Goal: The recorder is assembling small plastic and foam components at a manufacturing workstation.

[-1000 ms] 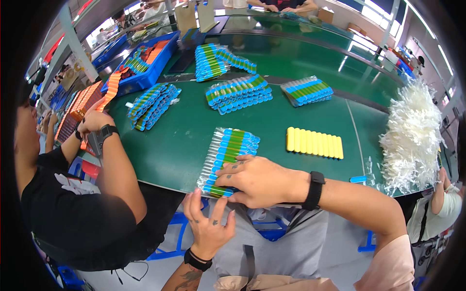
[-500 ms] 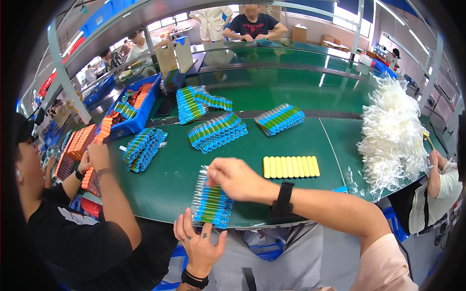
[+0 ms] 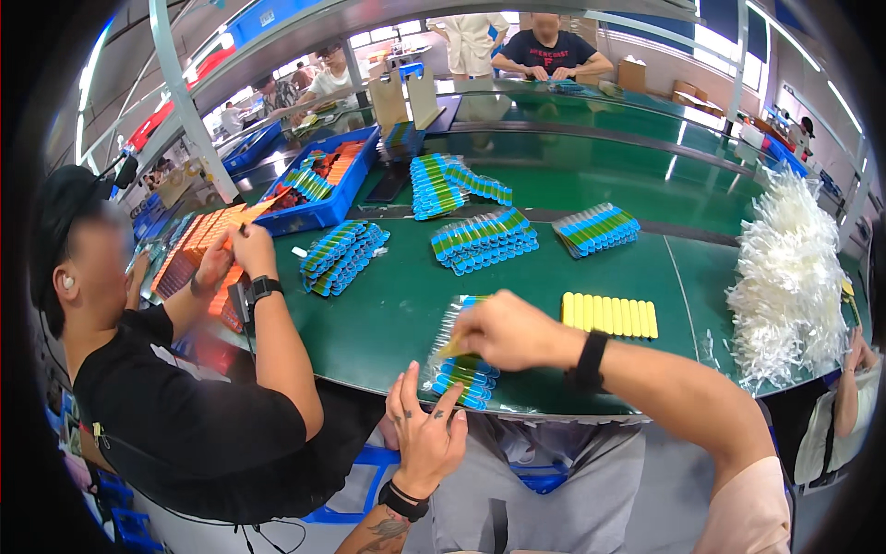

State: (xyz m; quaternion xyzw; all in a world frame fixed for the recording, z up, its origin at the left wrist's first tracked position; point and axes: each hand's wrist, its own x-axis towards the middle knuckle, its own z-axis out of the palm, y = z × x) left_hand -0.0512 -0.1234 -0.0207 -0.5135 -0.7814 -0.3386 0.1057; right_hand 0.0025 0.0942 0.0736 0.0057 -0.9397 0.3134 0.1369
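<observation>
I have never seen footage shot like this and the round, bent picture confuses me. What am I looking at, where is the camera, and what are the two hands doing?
The camera sits on a person's head and looks down through a fisheye lens, so straight edges curve near the rim. The two forearms coming up from the bottom are that person's own.

The right hand rests on a stack of blue and green tubes in clear wrappers at the near edge of the green table, pinching something small and yellowish. The left hand is open, just below the table edge, holding nothing.

Also on the table: a row of yellow tubes, more blue and green stacks, a blue bin and a white fluffy heap. The person in black on the left is a co-worker.
</observation>
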